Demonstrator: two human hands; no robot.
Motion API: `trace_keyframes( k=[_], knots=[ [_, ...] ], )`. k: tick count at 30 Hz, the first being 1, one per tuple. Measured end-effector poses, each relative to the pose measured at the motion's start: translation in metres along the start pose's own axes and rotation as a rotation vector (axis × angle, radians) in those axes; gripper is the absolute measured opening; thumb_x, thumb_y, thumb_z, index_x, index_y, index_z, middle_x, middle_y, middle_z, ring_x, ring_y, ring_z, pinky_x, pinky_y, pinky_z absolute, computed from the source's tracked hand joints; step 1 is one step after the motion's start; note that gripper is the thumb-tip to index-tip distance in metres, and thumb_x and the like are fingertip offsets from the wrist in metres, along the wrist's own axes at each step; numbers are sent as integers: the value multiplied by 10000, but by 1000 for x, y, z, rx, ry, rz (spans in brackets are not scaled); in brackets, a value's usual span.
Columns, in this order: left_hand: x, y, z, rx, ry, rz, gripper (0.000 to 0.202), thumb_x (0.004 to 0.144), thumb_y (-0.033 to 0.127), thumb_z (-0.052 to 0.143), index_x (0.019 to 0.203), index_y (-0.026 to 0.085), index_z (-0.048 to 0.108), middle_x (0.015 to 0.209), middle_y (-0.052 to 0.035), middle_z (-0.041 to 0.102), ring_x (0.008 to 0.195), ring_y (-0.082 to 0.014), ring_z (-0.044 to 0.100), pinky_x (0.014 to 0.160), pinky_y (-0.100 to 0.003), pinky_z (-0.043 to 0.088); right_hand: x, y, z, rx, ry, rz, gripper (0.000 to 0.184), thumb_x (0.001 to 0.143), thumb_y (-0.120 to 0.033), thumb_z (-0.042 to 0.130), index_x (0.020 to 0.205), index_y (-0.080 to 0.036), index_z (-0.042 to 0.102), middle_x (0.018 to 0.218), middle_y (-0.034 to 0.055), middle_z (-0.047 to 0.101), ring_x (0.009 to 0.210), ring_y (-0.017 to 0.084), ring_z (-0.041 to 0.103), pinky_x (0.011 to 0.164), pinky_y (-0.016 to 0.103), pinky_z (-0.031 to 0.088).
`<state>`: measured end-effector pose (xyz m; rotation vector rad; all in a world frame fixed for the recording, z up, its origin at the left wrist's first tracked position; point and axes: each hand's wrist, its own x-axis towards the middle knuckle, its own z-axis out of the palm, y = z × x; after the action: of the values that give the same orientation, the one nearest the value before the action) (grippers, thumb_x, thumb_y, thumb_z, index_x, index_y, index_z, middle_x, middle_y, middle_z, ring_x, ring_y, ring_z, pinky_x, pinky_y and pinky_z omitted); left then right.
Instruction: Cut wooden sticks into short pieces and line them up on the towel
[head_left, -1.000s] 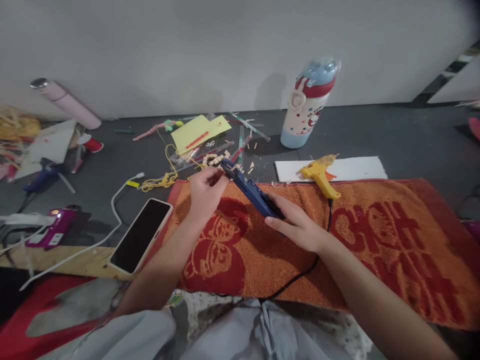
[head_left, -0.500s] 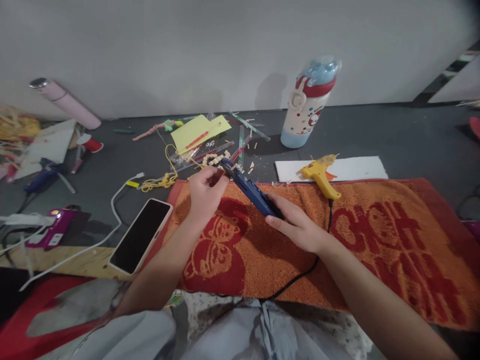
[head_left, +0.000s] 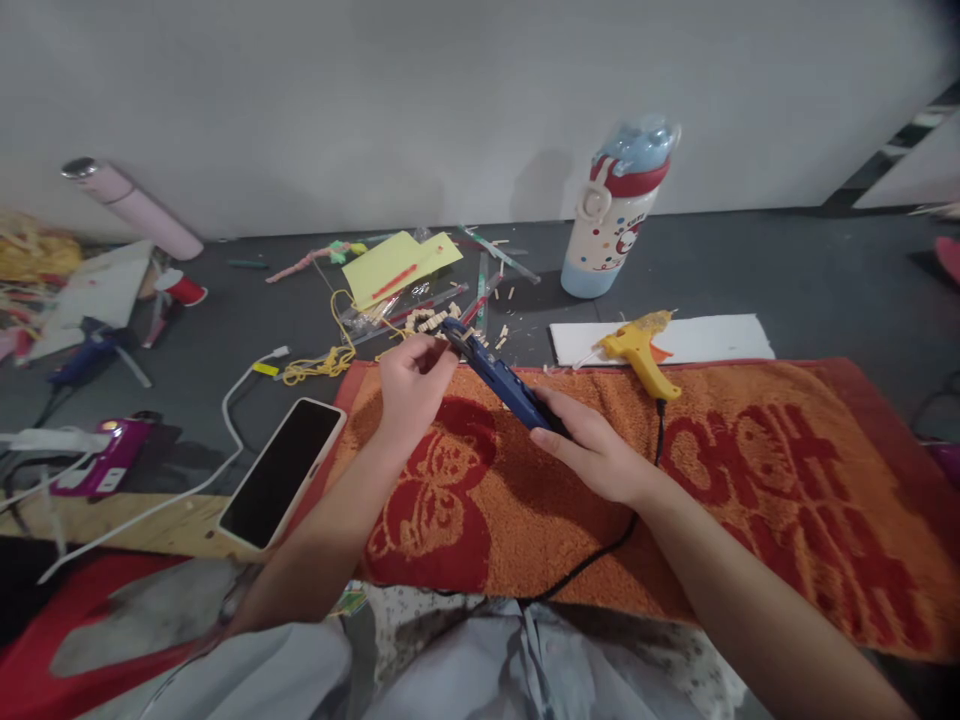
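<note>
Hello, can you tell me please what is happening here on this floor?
A person sits at an orange and red towel spread on the floor. The right hand grips a blue glue gun, its nozzle pointing away from the person. The left hand pinches something small at the nozzle; what it is cannot be told. A yellow glue gun rests at the towel's far edge beside a white board. A phone lies to the left, and a water bottle stands by the wall.

we count three glue guns: blue, yellow, another blue at left. one phone, one bottle, upper right.
</note>
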<state>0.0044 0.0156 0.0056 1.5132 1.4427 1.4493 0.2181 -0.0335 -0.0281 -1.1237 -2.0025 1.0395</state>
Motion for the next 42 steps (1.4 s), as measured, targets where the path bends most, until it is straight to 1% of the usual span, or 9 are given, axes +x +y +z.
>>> trace_keyframes(
  k=[6, 10, 13, 15, 17, 21, 26, 32, 42],
  knots=[
    [1, -4, 0, 53, -34, -12, 178, 752, 304, 603, 645, 163, 590, 616, 5, 559, 604, -116, 501, 592, -245, 398, 1, -3, 2, 47, 34, 54, 472, 904, -437, 489, 1294, -172, 517, 1236, 131, 641, 1162, 313, 585, 988, 481, 459],
    [-3, -1, -2, 309, 67, 294, 127, 808, 296, 576, 853, 185, 616, 897, -66, 626, 880, -188, 573, 792, -326, 453, 3, -2, 5, 111, 87, 77, 461, 905, -444, 484, 1284, -185, 529, 1244, 120, 638, 1169, 312, 575, 1017, 487, 425],
    [-13, 6, 0, 424, 82, 496, 140, 785, 293, 611, 705, 197, 549, 774, -48, 589, 834, -190, 562, 807, -340, 446, 5, 0, 7, 187, 151, 75, 510, 895, -495, 488, 1304, -192, 514, 1256, 119, 631, 1183, 309, 561, 1043, 490, 395],
    [-23, 9, 5, 425, -135, 395, 257, 812, 324, 598, 614, 197, 493, 614, -3, 527, 645, -145, 526, 689, -296, 443, 6, 0, 10, 251, 177, 72, 549, 881, -549, 488, 1298, -193, 520, 1250, 118, 631, 1189, 308, 555, 1052, 486, 388],
    [-32, 10, 12, 362, -316, 177, 243, 833, 397, 589, 708, 190, 558, 639, -4, 578, 614, -138, 547, 652, -285, 449, 6, 0, 13, 321, 180, 63, 576, 872, -588, 480, 1293, -197, 524, 1238, 115, 635, 1185, 300, 559, 1052, 478, 395],
    [-43, 5, 28, -120, -519, -40, 358, 836, 454, 594, 1081, 192, 577, 1113, -94, 659, 1032, -211, 621, 896, -341, 484, 5, -3, 18, 397, 170, 30, 598, 865, -598, 490, 1324, -214, 498, 1305, 119, 598, 1227, 283, 538, 1078, 472, 376],
    [-47, 1, 36, -418, -512, -198, 523, 729, 520, 699, 1104, 191, 542, 1167, -109, 635, 1081, -228, 615, 947, -353, 486, 4, -6, 20, 382, 152, -2, 611, 887, -546, 496, 1368, -171, 460, 1383, 152, 538, 1288, 281, 492, 1110, 477, 337],
    [-51, 1, 36, -396, -432, -214, 479, 714, 512, 717, 1008, 178, 539, 1011, -92, 644, 946, -203, 628, 858, -339, 513, 4, -3, 23, 339, 160, -21, 548, 898, -505, 497, 1347, -190, 492, 1356, 139, 570, 1253, 292, 528, 1076, 501, 381],
    [-51, -6, 37, -397, -396, -221, 495, 701, 505, 731, 1013, 172, 538, 1018, -92, 641, 954, -203, 627, 868, -337, 504, 7, -3, 26, 354, 167, 13, 522, 884, -513, 508, 1308, -210, 534, 1283, 111, 628, 1178, 292, 581, 1038, 499, 423]
  ],
)
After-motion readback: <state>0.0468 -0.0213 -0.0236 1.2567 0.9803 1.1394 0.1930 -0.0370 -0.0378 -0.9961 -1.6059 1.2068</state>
